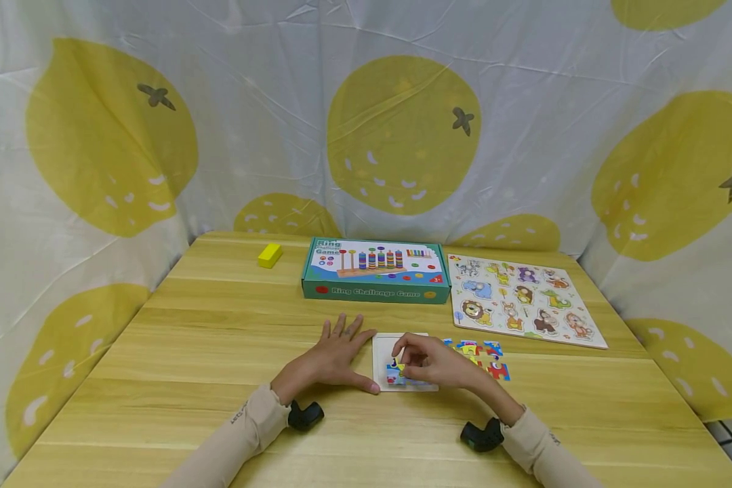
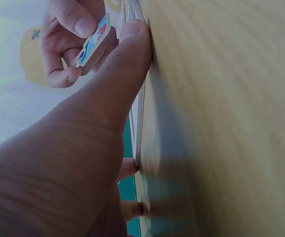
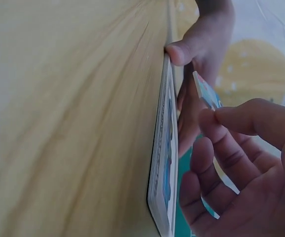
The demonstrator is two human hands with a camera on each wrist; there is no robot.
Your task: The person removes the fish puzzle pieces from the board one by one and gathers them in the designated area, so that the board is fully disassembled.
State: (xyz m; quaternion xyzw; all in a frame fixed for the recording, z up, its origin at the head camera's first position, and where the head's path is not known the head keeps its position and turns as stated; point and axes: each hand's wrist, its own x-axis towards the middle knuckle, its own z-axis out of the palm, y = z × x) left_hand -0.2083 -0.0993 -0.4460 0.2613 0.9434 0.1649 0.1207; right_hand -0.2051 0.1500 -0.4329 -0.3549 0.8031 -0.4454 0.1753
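My right hand pinches a jigsaw piece between thumb and fingertip, its colourful printed face showing blue, yellow and red. The piece is held tilted above a shallow square puzzle tray, clear of its surface. Some blue printed pieces lie inside the tray along its near side. My left hand is spread flat at the tray's left side, thumb at the near corner and index finger at the far corner. In the left wrist view, the left thumb touches the tray's edge.
Several loose jigsaw pieces lie right of the tray, partly behind my right hand. A green Ring Challenge Game box stands farther back. An animal puzzle board lies at the back right, a yellow block at the back left.
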